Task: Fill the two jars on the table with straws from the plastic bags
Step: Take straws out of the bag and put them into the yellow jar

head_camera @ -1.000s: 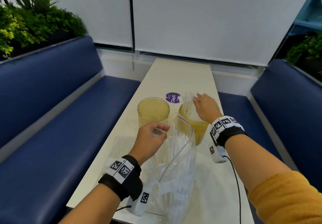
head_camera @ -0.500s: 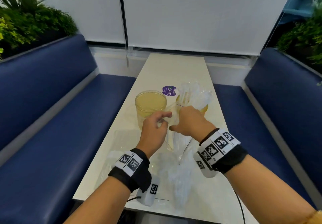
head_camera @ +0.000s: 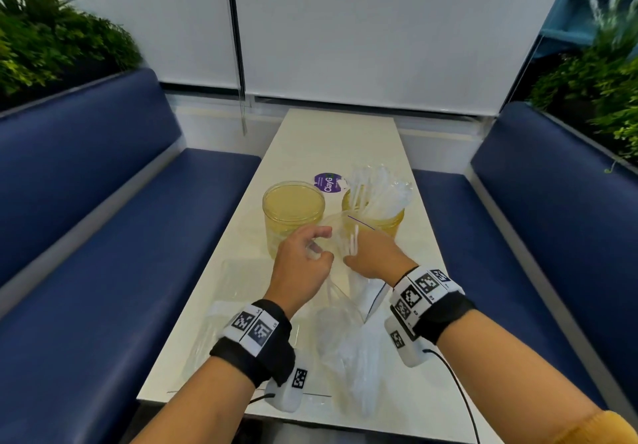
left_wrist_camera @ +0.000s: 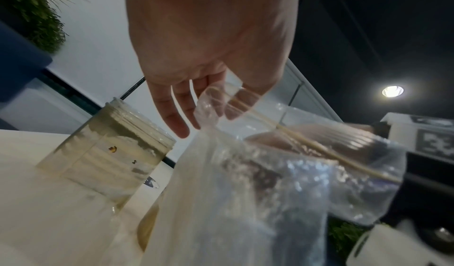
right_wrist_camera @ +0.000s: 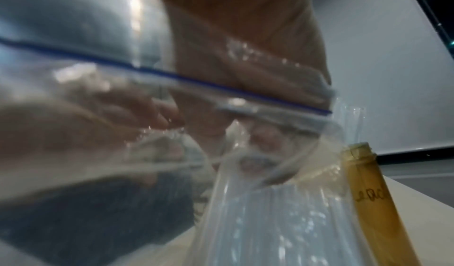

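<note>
1. Clear plastic zip bag (head_camera: 348,336) with a blue seal line stands at the table's (head_camera: 321,139) near centre, white straws (head_camera: 353,244) poking from its open mouth.
2. Left hand (head_camera: 301,261) pinches the bag's rim between thumb and curled fingers, at 9 o'clock of the mouth.
3. Right hand (head_camera: 374,258) reaches into the mouth from 3 o'clock; whether its fingers grip straws cannot be told.
4. Yellow-tinted round jar (head_camera: 293,214) at 12 o'clock of the left hand holds no straws.
5. Second yellow jar (head_camera: 390,221), at 3 o'clock of the first, holds wrapped white straws (head_camera: 378,191).
</note>
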A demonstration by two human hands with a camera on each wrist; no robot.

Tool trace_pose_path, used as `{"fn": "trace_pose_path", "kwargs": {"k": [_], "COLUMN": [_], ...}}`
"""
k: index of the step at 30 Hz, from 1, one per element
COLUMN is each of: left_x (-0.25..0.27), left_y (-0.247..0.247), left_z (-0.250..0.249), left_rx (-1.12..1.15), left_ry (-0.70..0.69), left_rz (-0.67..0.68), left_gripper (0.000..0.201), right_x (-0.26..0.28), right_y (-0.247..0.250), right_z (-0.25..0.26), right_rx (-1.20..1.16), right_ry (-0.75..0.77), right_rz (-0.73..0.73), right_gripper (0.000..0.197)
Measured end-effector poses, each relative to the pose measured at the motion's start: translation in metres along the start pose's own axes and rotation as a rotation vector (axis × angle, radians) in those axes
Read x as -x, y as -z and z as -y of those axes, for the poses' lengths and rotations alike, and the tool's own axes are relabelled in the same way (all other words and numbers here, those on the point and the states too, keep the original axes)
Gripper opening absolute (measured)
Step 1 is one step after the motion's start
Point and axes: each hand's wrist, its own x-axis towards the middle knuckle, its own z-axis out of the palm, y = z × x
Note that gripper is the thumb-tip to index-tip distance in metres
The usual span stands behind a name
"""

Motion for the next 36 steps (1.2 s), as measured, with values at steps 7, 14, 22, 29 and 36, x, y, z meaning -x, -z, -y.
{"fn": "trace_pose_path", "kwargs": {"k": [7, 14, 22, 29, 36], "left_x": [0.004, 0.003, 0.002, -0.003, -0.006], "left_y": [-0.007, -0.022, -0.031, -0.026, -0.025], "left_z": [0.008, 0.005, -0.001, -0.010, -0.002], "left_rx": [-0.079, -0.015, 0.132, 0.169, 0.246], "left_ry": [0.029, 0.030, 0.040, 0.051, 0.087], "left_rz": [0.122, 0.108, -0.017, 0.010, -0.037], "left_gripper": [0.090, 0.062, 0.039, 0.028, 0.029], "right_x": [0.033, 0.059, 0.044, 0.030, 0.025], "right_y": [0.044, 0.073, 0.086, 0.065, 0.038], "right_z": [0.023, 0.047, 0.050, 0.061, 0.043], "right_rx": [-0.157, -0.191, -0.444, -0.057, -0.681], "right_ry": [0.140, 0.332, 0.502, 0.574, 0.459], "right_rz": [-0.123, -0.237, -0.513, -0.299, -0.353], "right_gripper": [0.026, 0.041, 0.038, 0.045, 0.077]}}
